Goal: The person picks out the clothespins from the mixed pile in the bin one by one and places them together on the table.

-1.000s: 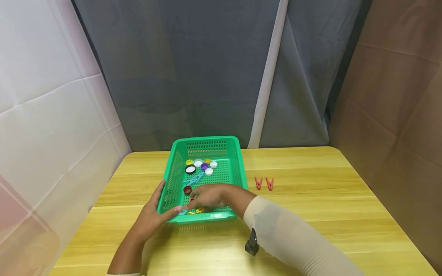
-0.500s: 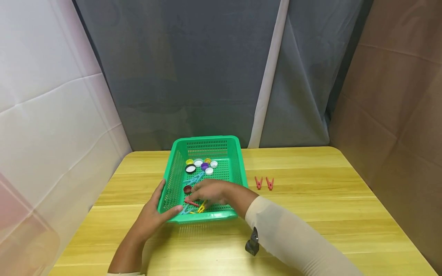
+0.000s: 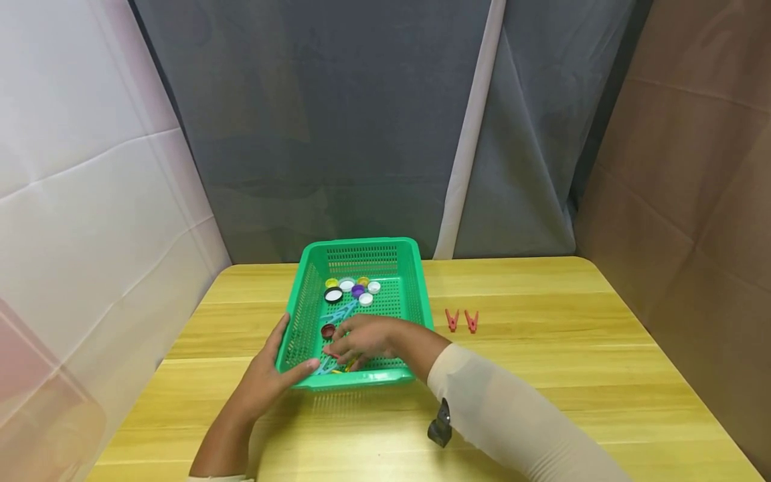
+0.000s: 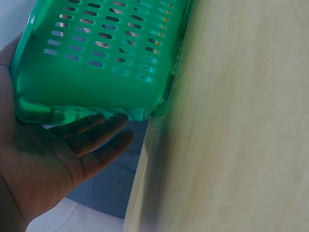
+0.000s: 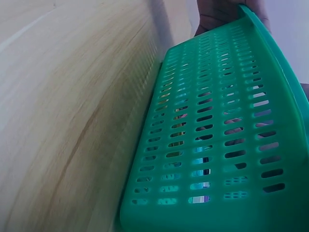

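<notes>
Green basket (image 3: 367, 379), on counter (image 3: 542, 402); left hand (image 3: 267, 371) clasped its near-left corner between thumb and fingers, I judged for steadiness; right hand (image 3: 367, 337) inside it, fingers bent at a red clip (image 3: 329, 351), pinch I couldn't tell; two loose clips (image 3: 472, 326) right of it, seemingly set apart.

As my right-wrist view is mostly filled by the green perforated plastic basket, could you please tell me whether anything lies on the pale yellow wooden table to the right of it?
Observer: Yes, two red plastic clothespins lie on the table to the right of the basket.
Operator: Thank you; are they touching each other?
Observer: No, there is a gap between them.
Operator: And could you tell me what round thing lies close to the fingers of the right hand?
Observer: A dark red round plastic cap, inside the basket, just left of those fingers.
</notes>
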Demonstrator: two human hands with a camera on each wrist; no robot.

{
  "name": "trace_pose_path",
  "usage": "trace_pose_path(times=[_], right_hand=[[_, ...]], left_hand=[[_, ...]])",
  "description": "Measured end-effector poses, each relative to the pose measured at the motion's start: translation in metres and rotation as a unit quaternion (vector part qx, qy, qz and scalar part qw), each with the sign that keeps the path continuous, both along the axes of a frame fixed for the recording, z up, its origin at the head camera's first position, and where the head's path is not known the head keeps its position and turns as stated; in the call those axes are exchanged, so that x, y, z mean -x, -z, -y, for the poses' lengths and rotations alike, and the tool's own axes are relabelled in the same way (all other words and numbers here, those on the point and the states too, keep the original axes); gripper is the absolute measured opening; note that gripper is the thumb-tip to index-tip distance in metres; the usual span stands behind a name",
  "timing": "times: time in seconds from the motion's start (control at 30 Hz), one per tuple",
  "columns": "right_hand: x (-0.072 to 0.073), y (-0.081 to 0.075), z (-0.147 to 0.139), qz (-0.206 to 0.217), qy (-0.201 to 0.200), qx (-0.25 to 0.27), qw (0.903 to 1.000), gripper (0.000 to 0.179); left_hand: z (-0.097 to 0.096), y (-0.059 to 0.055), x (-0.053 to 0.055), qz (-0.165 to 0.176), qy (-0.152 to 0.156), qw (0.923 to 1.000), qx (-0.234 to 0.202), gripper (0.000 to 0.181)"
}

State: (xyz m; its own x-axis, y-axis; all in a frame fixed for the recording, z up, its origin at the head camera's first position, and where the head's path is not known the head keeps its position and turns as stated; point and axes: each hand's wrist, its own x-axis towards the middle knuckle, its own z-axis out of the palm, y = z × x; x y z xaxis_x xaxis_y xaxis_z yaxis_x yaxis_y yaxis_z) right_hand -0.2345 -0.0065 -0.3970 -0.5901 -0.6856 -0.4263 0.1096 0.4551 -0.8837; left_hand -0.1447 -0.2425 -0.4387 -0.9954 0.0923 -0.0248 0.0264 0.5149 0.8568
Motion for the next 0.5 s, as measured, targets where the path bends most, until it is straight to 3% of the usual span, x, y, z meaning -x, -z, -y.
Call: trace_pose_path(times=[0.2, 0.5], right_hand=[[-0.0001, -0.0009, 0.0001, -0.015, -0.029, -0.033, 0.9989, 0.066], [0.0001, 0.0004, 0.0009, -0.013, -0.038, -0.042, 0.9983, 0.068]], left_hand=[[-0.0015, -0.0027, -0.0006, 0.006, -0.004, 1.0, 0.003, 0.11], [-0.0012, -0.0019, -0.0011, 0.007, 0.001, 1.0, 0.002, 0.11]])
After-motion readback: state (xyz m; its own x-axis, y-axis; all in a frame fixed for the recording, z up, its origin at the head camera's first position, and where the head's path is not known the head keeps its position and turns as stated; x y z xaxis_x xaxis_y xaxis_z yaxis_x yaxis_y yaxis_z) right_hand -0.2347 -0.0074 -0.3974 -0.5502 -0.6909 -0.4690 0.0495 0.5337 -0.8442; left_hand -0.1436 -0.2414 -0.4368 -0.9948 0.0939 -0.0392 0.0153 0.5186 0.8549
